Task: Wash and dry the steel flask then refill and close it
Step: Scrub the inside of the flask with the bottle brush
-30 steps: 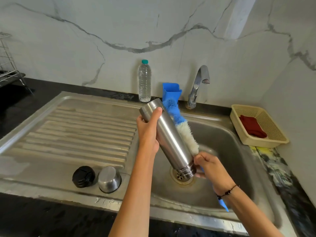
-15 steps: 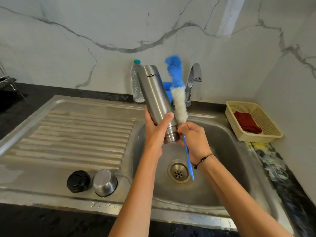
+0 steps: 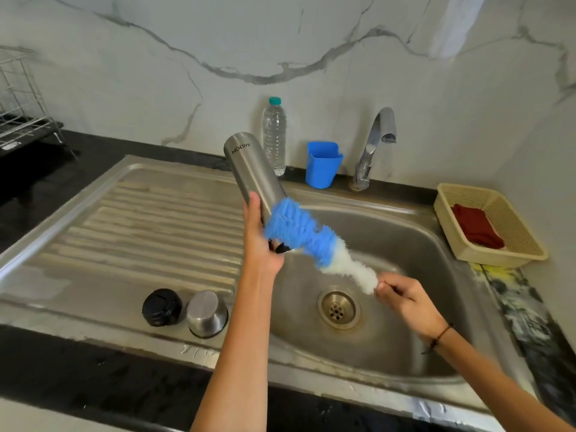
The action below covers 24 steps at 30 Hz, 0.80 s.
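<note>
1. The sink [image 3: 405,244] is seen below both hands, with its draining board to the left.
2. The flask [image 3: 254,176] is gripped near its mouth by the left hand [image 3: 260,244], base tilted up and away, over the basin's left edge.
3. The brush [image 3: 311,241] is pinched at its white end by the right hand [image 3: 402,299], its blue end at the flask's mouth.
4. A steel cup [image 3: 207,313] and a black cap [image 3: 162,307] are set side by side on the draining board.

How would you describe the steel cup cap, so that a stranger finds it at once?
Look at the ribbed draining board left of the sink basin. At its front edge, beside the left forearm, two small round things stand together. The steel cup cap is the shiny silver one, upside down; its neighbour, the stopper, is black.
</note>
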### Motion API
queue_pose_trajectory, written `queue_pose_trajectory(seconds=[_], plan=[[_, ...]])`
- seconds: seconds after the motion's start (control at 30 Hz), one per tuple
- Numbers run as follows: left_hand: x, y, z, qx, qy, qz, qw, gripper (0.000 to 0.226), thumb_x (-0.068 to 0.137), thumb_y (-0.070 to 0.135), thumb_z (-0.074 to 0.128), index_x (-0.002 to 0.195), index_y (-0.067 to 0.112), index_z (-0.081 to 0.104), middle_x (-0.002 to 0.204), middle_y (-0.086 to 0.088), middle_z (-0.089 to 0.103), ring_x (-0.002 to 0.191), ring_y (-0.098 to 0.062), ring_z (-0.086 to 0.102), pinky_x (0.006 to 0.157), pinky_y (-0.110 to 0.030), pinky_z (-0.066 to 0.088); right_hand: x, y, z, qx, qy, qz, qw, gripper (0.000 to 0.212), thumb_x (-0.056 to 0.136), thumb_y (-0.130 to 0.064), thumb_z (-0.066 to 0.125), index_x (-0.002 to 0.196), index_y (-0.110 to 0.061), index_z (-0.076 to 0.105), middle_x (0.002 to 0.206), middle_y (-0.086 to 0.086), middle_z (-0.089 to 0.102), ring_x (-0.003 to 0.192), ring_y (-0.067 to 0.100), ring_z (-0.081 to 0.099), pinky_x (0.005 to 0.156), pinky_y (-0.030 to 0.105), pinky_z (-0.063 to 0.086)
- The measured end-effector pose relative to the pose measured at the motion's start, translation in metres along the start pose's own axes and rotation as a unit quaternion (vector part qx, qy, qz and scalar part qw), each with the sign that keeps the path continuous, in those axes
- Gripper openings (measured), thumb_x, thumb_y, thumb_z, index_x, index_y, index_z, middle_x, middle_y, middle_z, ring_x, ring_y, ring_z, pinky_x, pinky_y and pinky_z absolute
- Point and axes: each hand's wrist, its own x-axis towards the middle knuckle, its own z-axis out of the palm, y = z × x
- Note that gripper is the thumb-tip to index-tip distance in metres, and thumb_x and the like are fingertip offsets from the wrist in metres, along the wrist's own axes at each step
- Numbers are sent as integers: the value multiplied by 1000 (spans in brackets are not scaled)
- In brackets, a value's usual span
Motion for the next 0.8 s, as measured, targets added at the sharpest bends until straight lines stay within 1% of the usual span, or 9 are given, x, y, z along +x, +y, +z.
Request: queue_pose_trajectory(seconds=[0.17, 0.3, 0.37, 0.43, 0.5, 0.57, 0.67, 0.73, 0.8], plan=[[2, 6, -11, 17, 13, -34, 999, 78, 68, 58, 72, 133, 20, 53, 124, -14, 62, 107, -31, 65, 76, -47, 56, 15, 3, -20, -83, -41, -12, 996, 32, 83, -23, 47, 56, -39, 58, 56, -2, 39, 56, 15, 33, 56, 29, 27], [-4, 7, -4, 46, -24, -64, 997, 26, 91, 37, 58, 85, 13, 65, 78, -9, 61, 65, -17, 67, 59, -33, 56, 37, -9, -21, -176, -70, -67, 980, 21, 85, -49, 48, 75, -36, 61, 66, -2, 56, 63, 16, 52, 63, 35, 43], [-3, 5, -3, 38, -15, -70, 997, 13, 93, 29, 57, 89, 18, 63, 92, -11, 56, 77, -21, 65, 68, -38, 56, 46, -15, -22, -209, -79, -93, 970, 15, 87, -41, 47, 77, -41, 58, 69, -14, 57, 67, 10, 54, 66, 35, 45], [-7, 7, -2, 40, -32, -86, 995, 45, 82, 43, 67, 108, 7, 59, 106, -17, 54, 90, -24, 62, 78, -42, 56, 47, -14, -30, -216, -73, -101, 968, 19, 87, -37, 49, 74, -49, 57, 71, -23, 56, 67, 1, 53, 67, 30, 43], [-4, 6, -7, 47, -37, -87, 994, 88, 61, 51, 81, 129, 4, 51, 114, -18, 55, 96, -28, 63, 75, -42, 57, 42, -3, -44, -202, -73, -94, 972, 20, 85, -60, 45, 72, -51, 57, 69, -24, 55, 64, -3, 50, 65, 25, 39], [-1, 5, -12, 40, -41, -63, 996, 89, 60, 49, 80, 133, 8, 50, 110, -13, 59, 96, -28, 64, 73, -41, 56, 37, 1, -51, -206, -69, -90, 972, 29, 83, -69, 40, 70, -49, 57, 66, -22, 54, 62, -4, 47, 64, 23, 37], [-4, 0, -8, 45, -42, -81, 995, 60, 69, 49, 72, 110, 6, 61, 99, -9, 63, 82, -22, 67, 68, -36, 56, 44, -6, -46, -228, -68, -89, 967, 28, 90, -30, 52, 71, -50, 56, 65, -18, 54, 63, 3, 50, 65, 32, 41], [-3, -4, -5, 56, -20, -83, 995, 25, 83, 42, 64, 79, 18, 65, 79, -2, 57, 63, -14, 60, 56, -31, 52, 52, -17, -39, -242, -71, -101, 962, 28, 88, -24, 48, 73, -47, 56, 66, -15, 55, 64, 11, 55, 64, 36, 45], [-2, -2, -5, 40, -31, -85, 995, 30, 88, 40, 60, 64, 21, 66, 68, -1, 56, 55, -13, 58, 53, -29, 51, 58, -21, -39, -249, -77, -103, 960, 27, 86, -24, 47, 72, -45, 56, 65, -16, 54, 66, 13, 55, 65, 36, 45]])
